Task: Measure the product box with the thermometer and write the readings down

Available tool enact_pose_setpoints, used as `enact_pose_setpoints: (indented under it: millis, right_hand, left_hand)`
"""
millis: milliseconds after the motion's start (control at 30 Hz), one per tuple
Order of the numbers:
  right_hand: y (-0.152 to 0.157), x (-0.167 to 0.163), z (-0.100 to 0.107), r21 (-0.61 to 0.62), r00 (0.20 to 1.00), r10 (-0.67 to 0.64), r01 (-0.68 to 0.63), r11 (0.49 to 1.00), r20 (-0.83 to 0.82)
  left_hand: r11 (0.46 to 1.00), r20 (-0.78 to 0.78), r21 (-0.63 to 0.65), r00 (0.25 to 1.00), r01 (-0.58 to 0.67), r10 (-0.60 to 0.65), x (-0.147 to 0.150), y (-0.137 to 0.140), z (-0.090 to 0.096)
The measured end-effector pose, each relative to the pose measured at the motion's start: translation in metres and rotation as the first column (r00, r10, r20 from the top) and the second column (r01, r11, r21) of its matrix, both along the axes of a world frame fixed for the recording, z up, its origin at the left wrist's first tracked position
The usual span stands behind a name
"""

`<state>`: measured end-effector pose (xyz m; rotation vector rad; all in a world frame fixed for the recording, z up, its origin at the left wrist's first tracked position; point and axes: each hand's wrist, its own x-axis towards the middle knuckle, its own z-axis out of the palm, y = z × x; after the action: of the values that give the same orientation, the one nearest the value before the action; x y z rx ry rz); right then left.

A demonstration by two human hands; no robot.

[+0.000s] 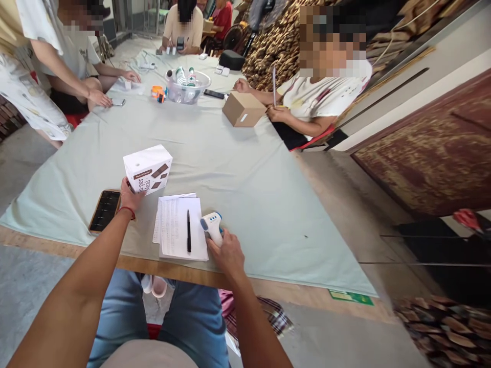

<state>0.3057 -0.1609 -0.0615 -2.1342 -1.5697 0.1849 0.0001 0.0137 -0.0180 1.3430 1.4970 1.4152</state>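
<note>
My left hand (131, 196) grips the near left corner of a white box (149, 166) with brown pictures and lettering, which stands on the cloth. Wrapped round the handle of a white and blue infrared thermometer (211, 223), my right hand (229, 251) rests near the table's front edge. Between my hands lie some printed paper sheets (174, 229) with a black pen (188, 231) on top. A phone (104, 210) in a brown case lies just left of my left wrist.
A pale green cloth (268, 204) covers the table. Farther off are a cardboard box (244, 109), a clear basin (187, 93) with bottles, an orange tape dispenser (158, 93) and a dark phone (214, 94). Several people sit or stand round the far part of the table.
</note>
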Motion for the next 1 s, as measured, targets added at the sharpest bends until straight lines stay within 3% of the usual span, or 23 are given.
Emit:
enact_pose_setpoints:
  millis: [133,233,300,367,433,467,533,633,733,1000]
  right_hand:
    - [0.007,-0.004,0.013,-0.034,0.981,-0.063,0.057,0.998,-0.183]
    - [0.006,-0.013,0.035,0.026,0.877,-0.087,0.113,0.993,-0.473]
    - [0.003,-0.026,0.052,0.108,0.731,-0.032,0.144,0.984,-0.682]
    - [-0.002,-0.046,0.069,0.129,0.521,0.055,0.106,0.986,-0.852]
    - [-0.006,-0.069,0.082,0.158,0.302,0.147,0.011,0.987,-0.942]
    - [-0.008,-0.081,0.085,0.162,0.246,0.161,-0.015,0.987,-0.956]
    - [-0.012,-0.102,0.088,0.119,0.253,0.131,-0.064,0.991,-0.958]
    - [-0.015,-0.124,0.082,0.024,0.353,0.065,-0.119,0.993,-0.933]
    - [-0.016,-0.135,0.077,0.021,0.404,0.072,-0.128,0.992,-0.912]
    - [-0.008,-0.141,0.079,-0.003,0.463,0.084,-0.183,0.983,-0.882]
  left_hand:
    - [0.996,0.009,-0.08,0.999,-0.044,0.045,-0.004,0.002,0.012]
    - [0.997,0.123,-0.079,0.992,0.003,0.007,-0.001,-0.019,0.022]
    - [0.996,0.23,-0.043,0.971,0.075,-0.064,0.003,-0.039,0.026]
    - [0.991,0.28,-0.032,0.953,0.127,-0.113,0.007,-0.06,0.027]
    - [0.99,0.252,-0.04,0.96,0.137,-0.122,0.008,-0.078,0.023]
    - [0.99,0.209,-0.044,0.97,0.133,-0.121,0.008,-0.086,0.019]
    - [0.993,0.101,-0.037,0.989,0.112,-0.108,0.006,-0.097,0.012]
    - [0.995,-0.076,0.024,0.992,0.1,-0.098,0.002,-0.105,0.002]
    - [0.988,-0.218,0.081,0.969,0.133,-0.112,-0.001,-0.107,-0.002]
    - [0.983,-0.286,0.12,0.953,0.138,-0.098,-0.002,-0.106,-0.008]
